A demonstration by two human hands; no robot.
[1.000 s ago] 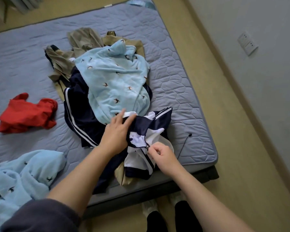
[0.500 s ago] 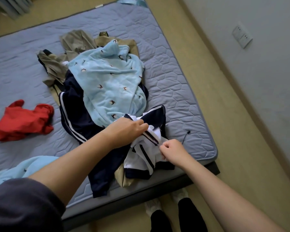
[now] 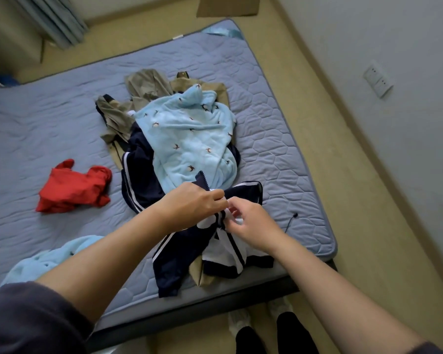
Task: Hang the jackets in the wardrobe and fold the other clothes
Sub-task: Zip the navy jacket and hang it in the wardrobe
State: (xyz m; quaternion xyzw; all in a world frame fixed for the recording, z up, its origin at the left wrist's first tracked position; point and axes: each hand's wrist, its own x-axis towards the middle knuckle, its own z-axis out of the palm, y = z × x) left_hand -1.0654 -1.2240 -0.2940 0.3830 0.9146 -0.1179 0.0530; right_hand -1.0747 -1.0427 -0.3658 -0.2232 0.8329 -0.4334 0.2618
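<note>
**Both hands pinching the navy-and-white jacket at the bed's near edge**

A person's feet in pale socks [image 3: 237,320] are standing on the floor against the near side of the bed. Just beyond them, the navy-and-white jacket [image 3: 174,261] is lying crumpled on the grey quilted mattress [image 3: 49,123], its lower part reaching the near edge. The left hand [image 3: 192,203] is gripping a fold of the jacket's navy cloth with curled fingers. The right hand [image 3: 251,223], almost touching it, is pinching the white part between thumb and fingertips. To the near left, a light blue fleece piece [image 3: 49,259] is lying partly under the left forearm. A thin black cord [image 3: 290,221] is resting on the mattress right of the hands. Farther left, a red garment [image 3: 72,187] is sitting bunched and apart from the pile. Behind the hands, a light blue bird-print garment [image 3: 189,141] is lying over navy striped cloth, with khaki clothes [image 3: 143,85] spreading beyond it. On the right wall, a white socket [image 3: 377,79] is showing; a curtain [image 3: 54,19] is hanging at the far left.
</note>
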